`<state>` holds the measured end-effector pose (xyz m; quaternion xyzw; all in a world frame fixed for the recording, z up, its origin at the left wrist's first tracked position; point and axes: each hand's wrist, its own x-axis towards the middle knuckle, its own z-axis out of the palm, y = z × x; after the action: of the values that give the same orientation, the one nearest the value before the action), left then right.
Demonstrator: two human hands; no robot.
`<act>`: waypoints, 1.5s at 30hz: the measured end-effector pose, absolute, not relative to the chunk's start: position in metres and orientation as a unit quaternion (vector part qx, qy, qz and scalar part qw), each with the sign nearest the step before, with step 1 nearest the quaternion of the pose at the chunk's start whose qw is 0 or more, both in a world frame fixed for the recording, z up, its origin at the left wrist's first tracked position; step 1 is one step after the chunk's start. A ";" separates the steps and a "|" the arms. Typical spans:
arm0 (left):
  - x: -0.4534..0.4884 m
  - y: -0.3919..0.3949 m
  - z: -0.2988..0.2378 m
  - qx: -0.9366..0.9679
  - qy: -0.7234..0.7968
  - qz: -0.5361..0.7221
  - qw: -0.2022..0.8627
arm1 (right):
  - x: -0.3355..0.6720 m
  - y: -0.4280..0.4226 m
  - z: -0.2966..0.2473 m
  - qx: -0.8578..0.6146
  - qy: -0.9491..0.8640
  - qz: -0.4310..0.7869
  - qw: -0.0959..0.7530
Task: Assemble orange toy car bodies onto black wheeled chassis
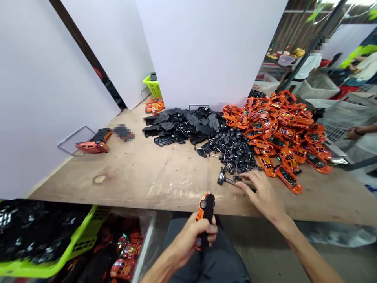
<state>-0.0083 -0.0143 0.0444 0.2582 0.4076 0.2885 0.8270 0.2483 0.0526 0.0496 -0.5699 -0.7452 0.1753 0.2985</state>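
Note:
My left hand [198,232] is wrapped around an orange toy car [200,212], held wheels outward with its black underside facing right, above my lap at the table's front edge. My right hand [262,192] is low over the table, thumb and fingers apart. A small hammer [222,177] with a metal head and black faces lies there, its handle running under my thumb. Whether the hand grips the handle is partly hidden. Just beyond the fingertips is a heap of black wheels on metal axles [235,149].
Black car bases [182,122] are heaped behind, beside a pile of orange car shells [279,122]. A toy car [93,146] lies at left near a wire handle [70,141]. Below left stands a green basket [70,247] of black parts. Other people [309,65] are at the right.

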 end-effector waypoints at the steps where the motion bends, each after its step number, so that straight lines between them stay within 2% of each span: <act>1: -0.006 -0.018 0.038 0.144 0.338 0.272 0.890 | 0.258 0.058 0.040 -0.566 -0.774 0.095 0.267; 2: -0.004 -0.020 0.030 0.046 0.274 0.259 0.925 | 0.266 0.062 0.030 -0.556 -0.797 0.035 0.233; 4: 0.002 -0.019 0.014 -0.079 0.187 0.254 0.946 | 0.272 0.064 0.014 -0.530 -0.828 -0.009 0.184; 7: 0.006 -0.013 -0.005 -0.139 0.159 0.280 0.936 | 0.267 0.050 0.014 -0.506 -0.843 0.043 0.176; 11: 0.002 -0.007 -0.009 -0.153 0.157 0.284 0.933 | 0.252 0.029 0.047 -0.447 -0.854 0.198 0.176; 13: -0.001 -0.005 -0.008 -0.162 0.143 0.276 0.937 | 0.244 0.024 0.061 -0.412 -0.860 0.225 0.201; 15: -0.002 -0.004 -0.008 -0.166 0.129 0.270 0.940 | 0.237 0.021 0.066 -0.409 -0.848 0.213 0.263; 17: -0.003 -0.004 -0.010 -0.166 0.121 0.263 0.943 | 0.231 0.021 0.063 -0.405 -0.848 0.191 0.283; 21: -0.005 -0.003 -0.013 -0.173 0.110 0.251 0.946 | 0.228 0.019 0.055 -0.388 -0.888 0.173 0.177; 24: -0.005 -0.003 -0.014 -0.181 0.108 0.247 0.946 | 0.233 0.017 0.056 -0.429 -0.858 0.190 0.208; 28: -0.006 -0.002 -0.012 -0.188 0.114 0.238 0.946 | 0.238 0.020 0.060 -0.407 -0.880 0.188 0.156; 32: -0.007 -0.001 -0.008 -0.202 0.126 0.236 0.942 | 0.226 0.032 0.055 -0.469 -0.824 0.206 0.244; 36: -0.008 0.001 -0.004 -0.219 0.147 0.229 0.937 | 0.221 0.038 0.046 -0.436 -0.850 0.224 0.193; 42: -0.008 0.000 -0.004 -0.224 0.141 0.234 0.936 | 0.244 0.025 0.046 -0.462 -0.839 0.222 0.184; 45: -0.007 0.001 -0.004 -0.215 0.140 0.241 0.936 | 0.250 0.018 0.043 -0.486 -0.816 0.224 0.216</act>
<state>-0.0074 0.0005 -0.0042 -0.2154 0.1404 0.2410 0.9359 0.2501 0.0180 0.0432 -0.4862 -0.8164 0.2244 0.2160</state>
